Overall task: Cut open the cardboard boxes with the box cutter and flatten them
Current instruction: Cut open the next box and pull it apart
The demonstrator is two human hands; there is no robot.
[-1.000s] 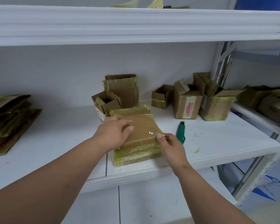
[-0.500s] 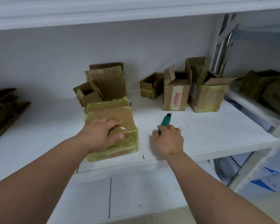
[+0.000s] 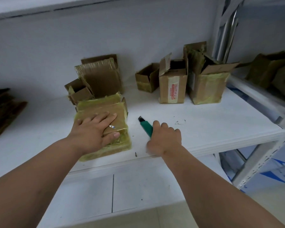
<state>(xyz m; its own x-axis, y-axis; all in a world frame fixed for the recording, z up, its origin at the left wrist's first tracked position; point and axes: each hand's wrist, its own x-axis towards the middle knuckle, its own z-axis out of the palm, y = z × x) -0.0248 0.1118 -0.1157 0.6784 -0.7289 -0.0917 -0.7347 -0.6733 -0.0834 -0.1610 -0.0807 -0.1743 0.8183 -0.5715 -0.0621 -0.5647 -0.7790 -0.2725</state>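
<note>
A flat cardboard box (image 3: 104,106) wrapped in yellowish tape lies on the white shelf (image 3: 204,129) near its front edge. My left hand (image 3: 95,129) presses flat on its top, fingers straight. A small white scrap shows between the thumb and fingers. My right hand (image 3: 164,137) grips the green box cutter (image 3: 146,126) to the right of the box. The cutter's dark tip points up and to the left, apart from the box.
Opened cardboard boxes stand behind: two (image 3: 99,79) at the back centre, three (image 3: 173,83) at the back right. More boxes (image 3: 270,69) fill the neighbouring rack on the right. A stack of flattened cardboard (image 3: 2,109) lies at the far left. A lower shelf (image 3: 138,186) sits below.
My right hand left the box's right edge, moved to the green cutter on the shelf and closed around it. The left hand stayed pressing on the box.
</note>
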